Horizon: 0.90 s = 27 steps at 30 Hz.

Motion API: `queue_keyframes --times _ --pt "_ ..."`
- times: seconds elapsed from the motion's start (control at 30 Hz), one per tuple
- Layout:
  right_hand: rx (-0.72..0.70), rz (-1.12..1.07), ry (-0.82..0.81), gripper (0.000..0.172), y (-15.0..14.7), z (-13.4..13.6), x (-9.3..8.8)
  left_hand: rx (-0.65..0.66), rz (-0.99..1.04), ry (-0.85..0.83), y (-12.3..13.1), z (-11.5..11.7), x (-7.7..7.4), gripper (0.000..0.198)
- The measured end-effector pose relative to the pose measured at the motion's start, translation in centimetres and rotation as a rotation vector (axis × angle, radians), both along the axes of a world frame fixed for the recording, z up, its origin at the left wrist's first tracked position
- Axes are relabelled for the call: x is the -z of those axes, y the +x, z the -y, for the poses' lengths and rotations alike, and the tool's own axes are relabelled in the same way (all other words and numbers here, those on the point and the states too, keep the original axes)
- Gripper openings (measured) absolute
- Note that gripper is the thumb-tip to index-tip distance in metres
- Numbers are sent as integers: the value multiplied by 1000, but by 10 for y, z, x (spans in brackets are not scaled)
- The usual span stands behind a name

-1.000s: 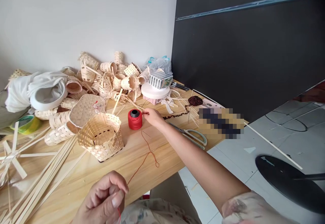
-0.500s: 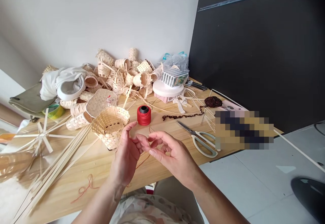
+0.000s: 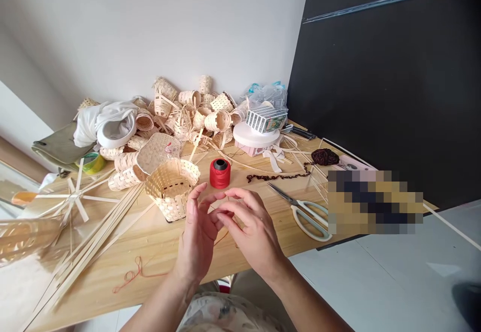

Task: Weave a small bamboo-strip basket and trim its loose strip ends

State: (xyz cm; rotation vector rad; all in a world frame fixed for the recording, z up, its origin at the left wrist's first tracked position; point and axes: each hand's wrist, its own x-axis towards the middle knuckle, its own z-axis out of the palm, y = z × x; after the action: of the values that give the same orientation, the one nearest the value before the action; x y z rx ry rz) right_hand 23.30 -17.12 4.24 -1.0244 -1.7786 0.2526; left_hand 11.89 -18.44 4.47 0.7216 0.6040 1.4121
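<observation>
My left hand (image 3: 199, 236) and my right hand (image 3: 255, 226) meet over the front of the table, fingertips close together. Their fingers are bent as if pinching thin red thread, part of which shows below them; the pinch itself is too small to make out. Just behind the hands stands a spool of red thread (image 3: 220, 175). Beside my left hand an open woven basket (image 3: 175, 196) rests upright. A loose tangle of red thread (image 3: 131, 274) lies on the wood to the left.
Scissors (image 3: 308, 216) lie right of my hands, near dark yarn (image 3: 325, 157). Small woven baskets (image 3: 182, 121) are heaped against the wall. Long flat strips (image 3: 93, 241) cross the table (image 3: 150, 252) at left. A white round stand (image 3: 255, 134) holds boxes.
The view has shifted, so the table things appear further right. My right fingers have drawn in closer over my left fingertips.
</observation>
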Motion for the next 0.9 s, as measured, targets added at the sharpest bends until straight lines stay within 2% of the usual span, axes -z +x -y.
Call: queue_keyframes --times 0.13,0.27,0.33,0.57,0.67,0.77,0.9 --pt "-43 -187 -89 14 -3 -6 1 21 -11 40 -2 0 1 41" --pt "-216 -533 -361 8 -1 -8 -1 64 5 15 -9 -1 1 42" --pt "-271 -622 -454 8 0 -8 -2 82 -8 9 -14 0 2 44" --pt "-360 -718 -581 12 2 -5 -6 -53 -403 84 -23 -8 5 25" --pt "-377 -763 -633 14 3 -4 -7 -85 -455 92 -23 -12 5 12" --pt "-392 -799 -694 16 5 -2 -9 -55 -443 56 -21 -12 3 16" --pt "-502 -836 -847 24 15 6 -6 42 -472 6 -26 2 -4 14"
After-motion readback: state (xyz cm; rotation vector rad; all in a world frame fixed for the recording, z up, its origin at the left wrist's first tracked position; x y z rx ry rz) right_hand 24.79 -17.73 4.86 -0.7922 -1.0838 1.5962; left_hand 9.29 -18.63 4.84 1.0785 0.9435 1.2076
